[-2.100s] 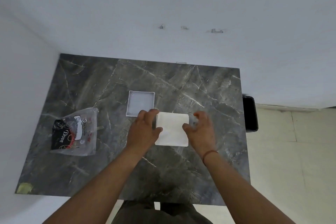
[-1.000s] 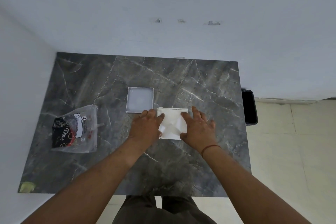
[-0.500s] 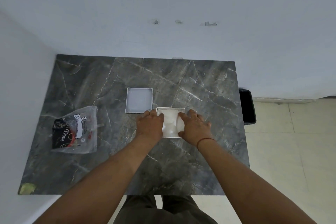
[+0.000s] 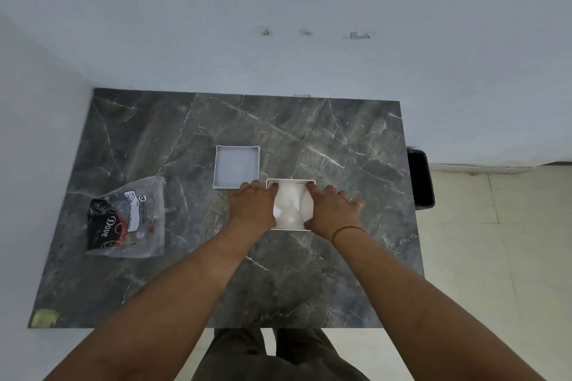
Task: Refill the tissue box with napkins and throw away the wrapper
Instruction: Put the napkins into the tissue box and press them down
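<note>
A white square tissue box [image 4: 291, 182] stands open at the middle of the dark marble table [image 4: 340, 148]. White napkins [image 4: 291, 209] bulge up inside it. My left hand [image 4: 252, 206] presses on the napkins' left side, fingers bent down at the box edge. My right hand [image 4: 331, 209] presses on their right side, fingers spread over the rim onto the table. The box's white lid [image 4: 236, 167] lies flat just behind and left of the box. The clear plastic wrapper [image 4: 127, 219] with black and red print lies crumpled at the table's left.
A black bin [image 4: 421, 178] stands on the tiled floor off the table's right edge. White walls close off the table's back and left. A scrap of yellowish tape [image 4: 43, 317] sits at the table's near left corner.
The flat napkin stack has been pushed down into the box; both hands moved inward onto it and now press its sides, so the box rim shows.
</note>
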